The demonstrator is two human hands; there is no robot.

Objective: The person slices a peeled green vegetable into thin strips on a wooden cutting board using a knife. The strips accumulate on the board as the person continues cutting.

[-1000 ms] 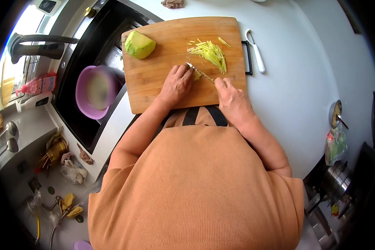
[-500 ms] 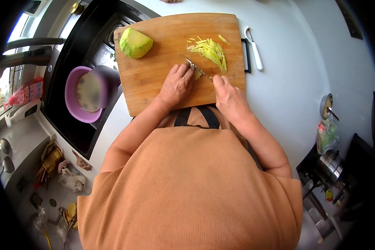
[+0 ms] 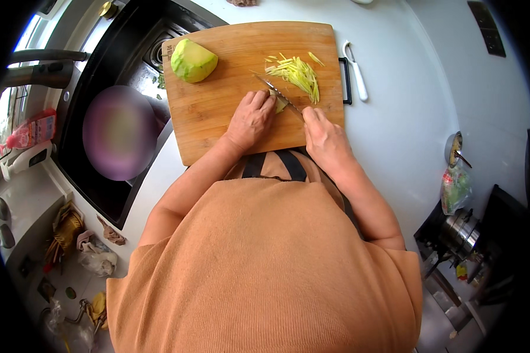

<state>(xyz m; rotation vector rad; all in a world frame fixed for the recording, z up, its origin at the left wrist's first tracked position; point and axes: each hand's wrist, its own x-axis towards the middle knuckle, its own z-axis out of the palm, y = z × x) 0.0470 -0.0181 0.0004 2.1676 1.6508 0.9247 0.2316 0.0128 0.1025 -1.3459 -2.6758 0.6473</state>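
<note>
"While the right hand [image 3: 325, 134] is closed around a knife [image 3: 287, 100], what is the left hand [image 3: 252, 120] doing?"

"Its fingers are bent over a small pale green piece [image 3: 280, 106], on the near half of the wooden cutting board [image 3: 229, 50]. Whether they pinch it or only press it down, I cannot tell."

"And how does the knife lie?"

"Slanting from the right hand toward the far left, its blade just beside the left hand."

"What else is on the board?"

"Thin yellow-green strips [image 3: 297, 73] heaped on the far right, and a large cut green vegetable [image 3: 194, 61] at the far left corner."

"Around it?"

"A white peeler [image 3: 358, 77] to the right; left, a blurred purple basin [image 3: 121, 132] in the black sink [image 3: 103, 70]."
</note>
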